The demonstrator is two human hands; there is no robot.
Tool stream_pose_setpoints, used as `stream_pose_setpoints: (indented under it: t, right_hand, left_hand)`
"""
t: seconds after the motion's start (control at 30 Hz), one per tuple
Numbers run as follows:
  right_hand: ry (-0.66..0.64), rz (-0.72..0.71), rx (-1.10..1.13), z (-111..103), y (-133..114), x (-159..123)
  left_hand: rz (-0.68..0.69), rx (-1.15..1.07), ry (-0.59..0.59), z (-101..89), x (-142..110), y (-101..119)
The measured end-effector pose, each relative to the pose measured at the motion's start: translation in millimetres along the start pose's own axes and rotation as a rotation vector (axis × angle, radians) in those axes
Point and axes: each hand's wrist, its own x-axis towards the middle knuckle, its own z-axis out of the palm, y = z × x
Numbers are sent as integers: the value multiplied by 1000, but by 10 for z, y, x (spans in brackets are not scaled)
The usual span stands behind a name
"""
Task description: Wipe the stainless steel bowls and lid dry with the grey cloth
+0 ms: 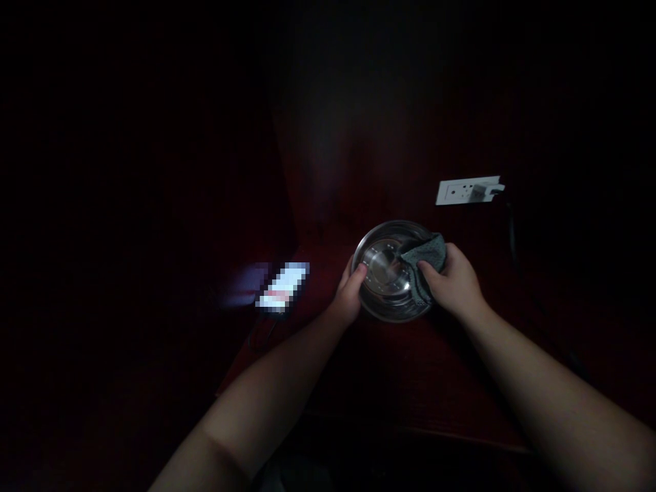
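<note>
A shiny metal bowl (pixel 382 263) is held up over the dark red table, tilted so that its inside faces me. My left hand (pixel 350 290) is closed on the bowl's left rim, thumb on the inner wall and fingers hidden behind. In my right hand (pixel 455 281) is a grey-green cloth (pixel 428 256), pinched under the thumb and draped over the bowl's right rim. Part of the cloth lies against the inner wall. The right fingers are hidden behind the cloth and bowl.
A lit phone (pixel 283 287), its screen pixelated, lies left of the bowl with a thin cable near it. On the back panel is a white power outlet (pixel 467 190) with a plug in it and a dark cord hanging at its right. The surroundings are very dark.
</note>
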Motion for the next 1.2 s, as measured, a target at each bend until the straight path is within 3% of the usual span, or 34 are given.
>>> stream_pose_setpoints:
  t: [0.53, 1.2]
  right_hand:
    - [-14, 18, 66, -2, 11, 7]
    - [14, -15, -13, -53, -27, -2]
  left_hand:
    - [2, 19, 10, -22, 22, -10]
    - [-81, 55, -110, -9, 23, 91]
